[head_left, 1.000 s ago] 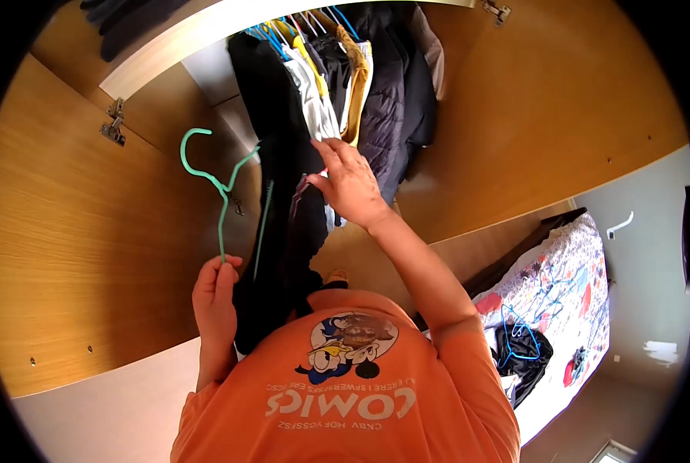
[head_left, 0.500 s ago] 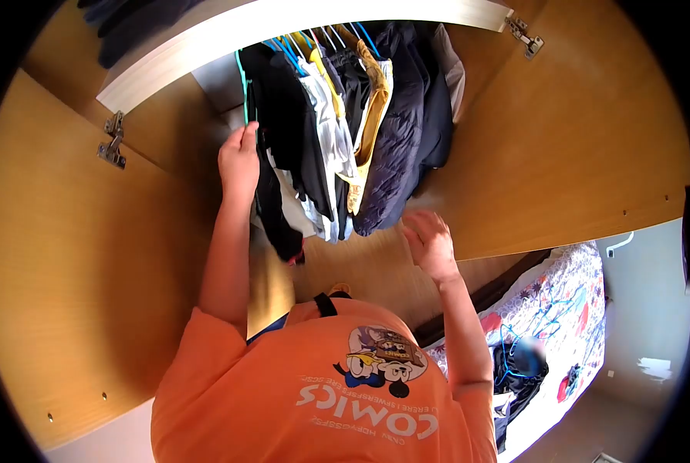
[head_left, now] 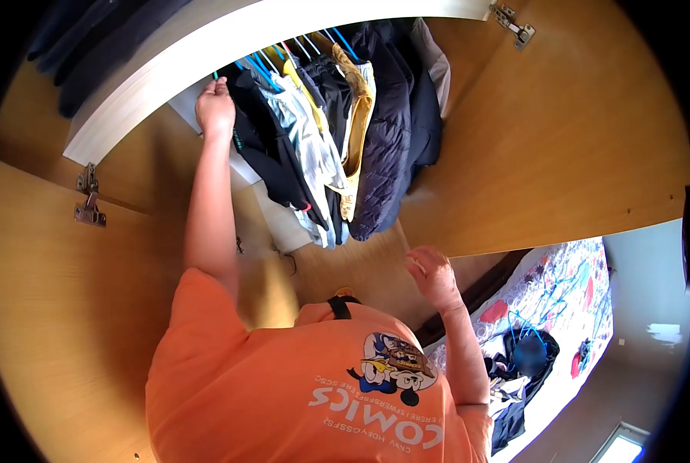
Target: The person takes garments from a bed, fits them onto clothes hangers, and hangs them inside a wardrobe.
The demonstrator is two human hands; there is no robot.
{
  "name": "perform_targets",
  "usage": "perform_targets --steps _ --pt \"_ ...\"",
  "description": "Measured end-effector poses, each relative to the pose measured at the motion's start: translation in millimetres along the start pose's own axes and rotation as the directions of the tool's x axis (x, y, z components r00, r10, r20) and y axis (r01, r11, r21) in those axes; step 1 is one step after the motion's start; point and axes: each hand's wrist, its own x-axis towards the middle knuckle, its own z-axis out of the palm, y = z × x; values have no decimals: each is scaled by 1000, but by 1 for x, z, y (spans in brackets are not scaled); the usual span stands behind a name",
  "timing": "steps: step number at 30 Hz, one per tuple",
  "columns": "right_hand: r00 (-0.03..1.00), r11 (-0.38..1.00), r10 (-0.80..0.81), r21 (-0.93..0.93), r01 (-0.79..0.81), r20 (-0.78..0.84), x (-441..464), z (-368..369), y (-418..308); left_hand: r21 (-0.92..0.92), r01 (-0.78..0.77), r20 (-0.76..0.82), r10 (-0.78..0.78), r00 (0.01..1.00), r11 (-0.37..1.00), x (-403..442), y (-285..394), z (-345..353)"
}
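Observation:
My left hand point(head_left: 216, 112) is raised at the left end of the row of clothes, just under the wardrobe's upper board. Its fingers are closed on a teal hanger point(head_left: 215, 76), of which only a small piece shows above the fingertips. A black garment point(head_left: 264, 150) hangs right beside that hand. To its right hang white clothes point(head_left: 306, 139), a yellow-trimmed garment point(head_left: 360, 116) and a dark quilted jacket point(head_left: 382, 143), several on blue or white hangers. My right hand point(head_left: 435, 279) is below the jacket, touching nothing, with its fingers loosely bent and apart.
Wooden wardrobe doors stand open at left point(head_left: 67, 309) and right point(head_left: 546, 139), with metal hinges point(head_left: 90, 204). Dark folded clothes point(head_left: 106, 46) lie on the upper shelf. At right, a bed with a patterned cover point(head_left: 569, 293) bears blue hangers and dark clothes point(head_left: 526, 386).
My left hand has moved up and left with the teal hanger, and the black garment now hangs closer to the others. My right hand has dropped slightly. The view has shifted a little.

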Motion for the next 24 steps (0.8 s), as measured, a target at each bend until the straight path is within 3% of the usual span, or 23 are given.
perform_targets --steps 6,7,11,16,17,19,24 --pt "999 1000 -11 8 10 35 -6 6 -2 106 28 83 -37 996 994 26 -28 9" --pt "999 1000 13 24 -14 49 -7 7 -1 93 -45 52 40 998 995 22 -30 13" --pt "995 998 31 60 -37 90 -10 11 -2 147 -56 18 54 998 988 12 -46 38" --pt "992 991 72 103 -82 99 -18 11 -3 -127 5 -49 -12 999 992 -6 -44 49" --pt "993 990 77 114 -88 93 -21 11 0 -102 -54 -42 50 998 993 -11 -40 45" --pt "991 988 104 105 -113 84 -31 14 12 -45 19 -40 -21 999 999 -34 -11 39" --pt "933 934 349 52 -354 86 -67 7 24 -169 17 214 19 977 986 -46 -43 65"
